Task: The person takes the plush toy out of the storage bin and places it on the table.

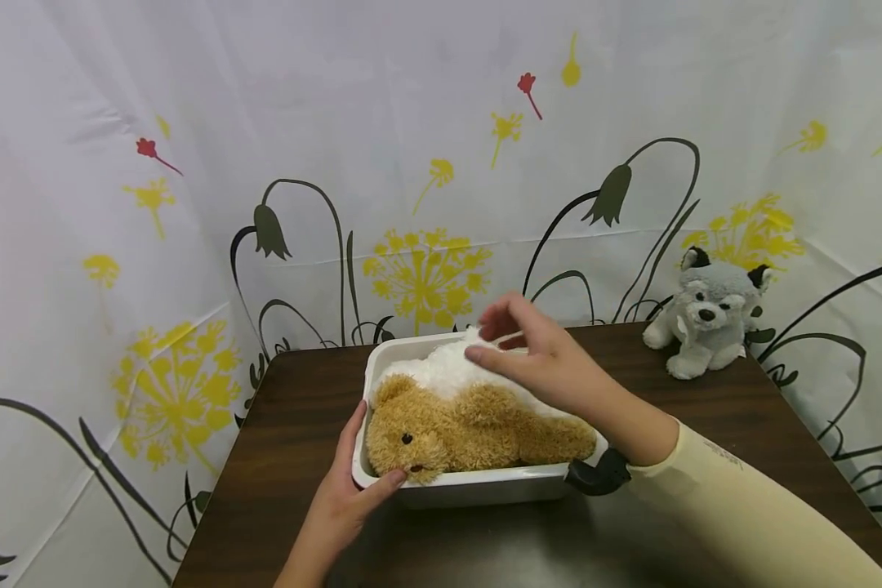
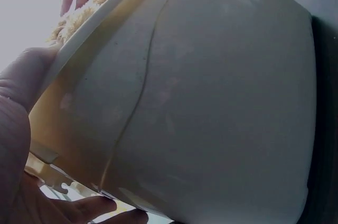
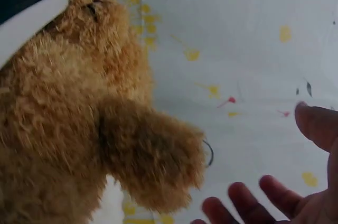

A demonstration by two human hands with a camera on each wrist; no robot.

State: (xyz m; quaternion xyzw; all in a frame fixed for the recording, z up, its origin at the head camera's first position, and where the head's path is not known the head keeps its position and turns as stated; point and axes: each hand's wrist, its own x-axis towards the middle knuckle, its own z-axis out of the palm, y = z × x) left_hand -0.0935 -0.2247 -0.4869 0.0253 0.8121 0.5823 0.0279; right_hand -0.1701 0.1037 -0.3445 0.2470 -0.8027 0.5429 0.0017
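Judging by eye, I called the work part done: a brown bear (image 1: 485, 429) and white fluffy thing (image 1: 441, 367) lay inside the tub (image 1: 485, 475), whose left end the left hand (image 1: 347, 487) gripped, the right hand (image 1: 540, 355) hovering empty above, the grey husky (image 1: 714, 310) outside, far right.

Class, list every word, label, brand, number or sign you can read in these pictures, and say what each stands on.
Readable text: none.
Cream sleeve on the right arm: small faint marks near the wrist, perhaps lettering, too small to read.
White tub, brown teddy bear, grey-and-white plush dog: no lettering visible.
Cloth backdrop: printed flowers, no words.
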